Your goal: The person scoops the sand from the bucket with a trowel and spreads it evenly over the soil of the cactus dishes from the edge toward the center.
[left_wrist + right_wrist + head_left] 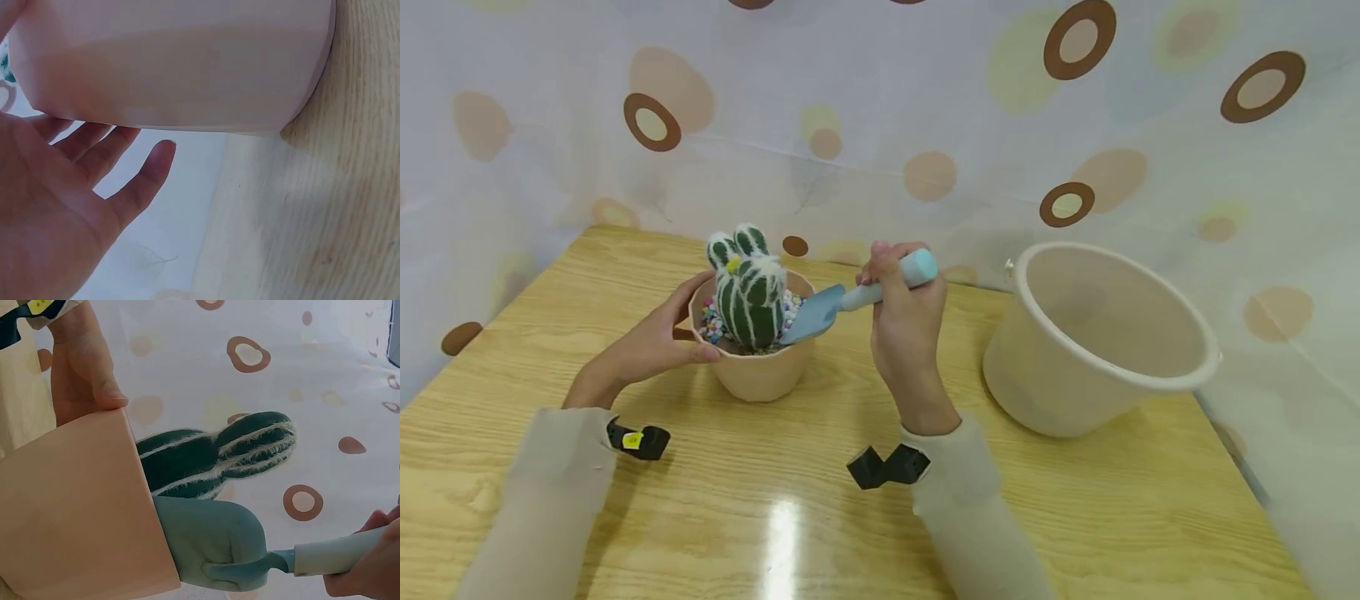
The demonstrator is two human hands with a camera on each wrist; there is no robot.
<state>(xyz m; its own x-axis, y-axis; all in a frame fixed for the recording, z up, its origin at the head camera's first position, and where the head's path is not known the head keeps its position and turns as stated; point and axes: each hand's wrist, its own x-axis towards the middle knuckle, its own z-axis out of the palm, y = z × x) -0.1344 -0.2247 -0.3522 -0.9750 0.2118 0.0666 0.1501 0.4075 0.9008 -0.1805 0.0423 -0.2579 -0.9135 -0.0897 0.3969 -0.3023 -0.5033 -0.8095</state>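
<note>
A cactus point(748, 312) with white woolly ribs stands in a pale peach flowerpot point(763, 379), among colourful pebbles point(712, 325). My left hand point(658, 337) holds the pot at its left side, thumb at the front of the rim and fingers around the back. In the left wrist view, several fingertips lie against the pot wall. My right hand point(910, 321) grips the light blue handle of a small garden trowel point(814, 315). The trowel's blade slants down inside the right rim, close beside the cactus; its tip is hidden behind the pot wall in the right wrist view.
To the right, a large cream bucket point(1052, 367) stands on the wooden table point(820, 500). A white curtain point(865, 108) with brown rings and pale dots hangs behind the table and along its right side. Each sleeve cuff carries a small black camera.
</note>
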